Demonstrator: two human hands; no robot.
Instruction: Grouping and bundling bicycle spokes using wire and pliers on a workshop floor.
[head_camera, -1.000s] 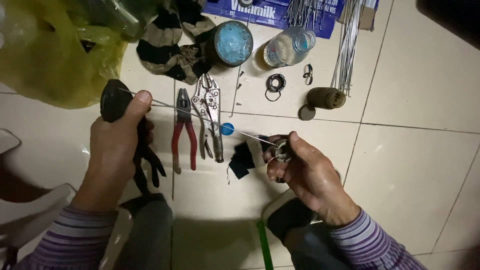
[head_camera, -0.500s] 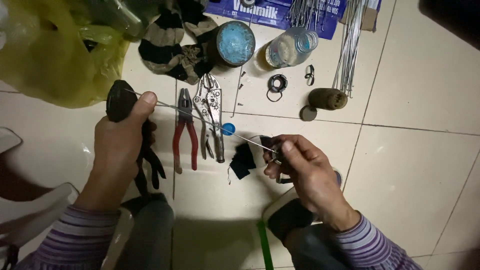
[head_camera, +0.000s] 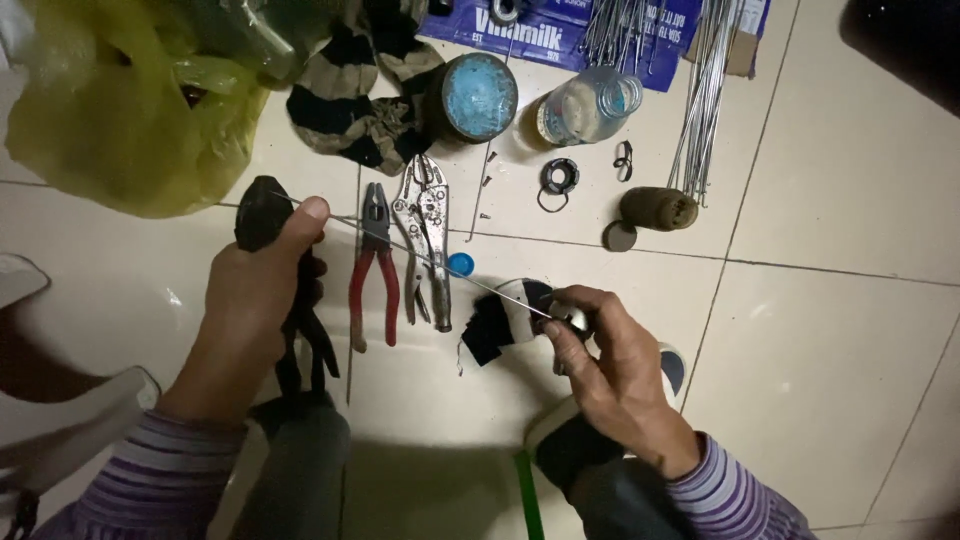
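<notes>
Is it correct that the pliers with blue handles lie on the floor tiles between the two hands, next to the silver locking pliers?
Not quite. In the head view the pliers have red handles, not blue. They do lie on the floor tiles between the two hands, next to the silver locking pliers.

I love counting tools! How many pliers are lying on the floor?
2. The red-handled pliers lie beside the left hand; the silver locking pliers lie just right of them. More could be hidden under the yellow bag.

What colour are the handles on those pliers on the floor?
Red. The pliers lie on the tiles between both hands, clearest in the head view.
</notes>
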